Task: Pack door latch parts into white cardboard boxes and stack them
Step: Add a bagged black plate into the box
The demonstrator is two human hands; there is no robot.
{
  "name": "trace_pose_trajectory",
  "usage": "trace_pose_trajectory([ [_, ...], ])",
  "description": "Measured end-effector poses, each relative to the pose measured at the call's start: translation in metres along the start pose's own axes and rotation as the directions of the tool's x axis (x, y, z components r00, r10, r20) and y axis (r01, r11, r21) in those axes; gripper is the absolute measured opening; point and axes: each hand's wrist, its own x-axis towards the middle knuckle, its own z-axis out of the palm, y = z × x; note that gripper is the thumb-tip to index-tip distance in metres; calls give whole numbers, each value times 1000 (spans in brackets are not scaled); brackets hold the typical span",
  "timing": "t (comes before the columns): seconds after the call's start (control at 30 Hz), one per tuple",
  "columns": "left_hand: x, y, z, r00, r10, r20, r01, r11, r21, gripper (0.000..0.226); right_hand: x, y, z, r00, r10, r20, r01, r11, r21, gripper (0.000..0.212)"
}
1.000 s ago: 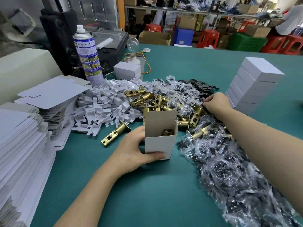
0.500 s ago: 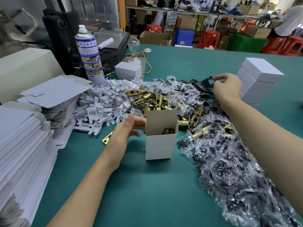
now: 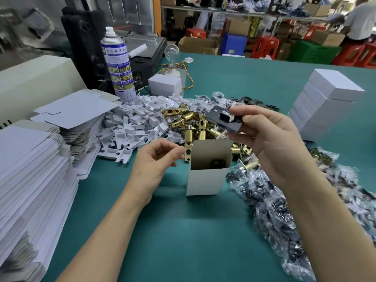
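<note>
– Well, what is the right hand gripping?
– It is pinching a black latch plate above the far rim of the open white box.
– And the left hand?
– Hovering loosely curled, holding nothing, just beside the box's left edge. Bare teal table is lying open in front; bagged parts are crowding the right.

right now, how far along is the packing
Done: closed white boxes stacked at right; the open box already holds a part. In hand: right hand holds a black plate near it. Left: close and stack it; a heap of brass latches and flat cartons wait.
</note>
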Motion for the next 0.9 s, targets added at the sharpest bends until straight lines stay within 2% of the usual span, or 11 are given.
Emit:
trace_pose_trajectory([
  [0.1, 0, 1, 1, 1000, 12, -5, -12, 1000, -29, 15, -2, -1, -1, 994, -103, -36, 98, 988, -116, 50],
  [0.23, -3, 2, 3, 995, 43, 89, -42, 999, -21, 9, -1, -1, 2, 992, -123, -39, 114, 977, -177, 46],
  [0.33, -4, 2, 0, 970, -18, 244, 31, 998, -49, 70, -3, -2, 6, 991, -135, -22, 126, 965, -231, 43],
  [0.37, -5, 1, -1, 951, -26, 309, 42, 998, -45, 79, -5, -4, 6, 989, -147, -16, 137, 953, -269, 42],
  [0.43, -7, 0, 1, 907, -6, 422, -4, 1000, 24, 62, -7, -12, 4, 986, -164, 4, 154, 914, -374, 41],
  [0.53, -8, 1, 6, 903, 4, 429, -86, 981, 172, 46, -10, -26, 3, 995, -96, 41, 104, 887, -450, 43],
  [0.6, -9, -3, 7, 921, 11, 389, -103, 971, 217, 46, -11, -32, 3, 999, -33, 14, 36, 892, -451, 45],
  [0.67, -11, -5, 9, 934, 25, 357, -127, 956, 265, 66, -13, -33, 4, 1000, 23, -16, -28, 887, -460, 44],
  [0.77, -15, 1, 17, 942, 259, 215, -326, 862, 389, 102, -19, -28, 9, 995, 95, -22, -94, 890, -446, 43],
  [0.83, -16, 5, 20, 825, 546, 147, -543, 692, 477, 95, -23, -22, 13, 993, 113, -31, -115, 894, -432, 40],
  [0.9, -17, 10, 23, 697, 707, 119, -625, 518, 584, 75, -26, -17, 18, 993, 109, -47, -118, 901, -418, 37],
])
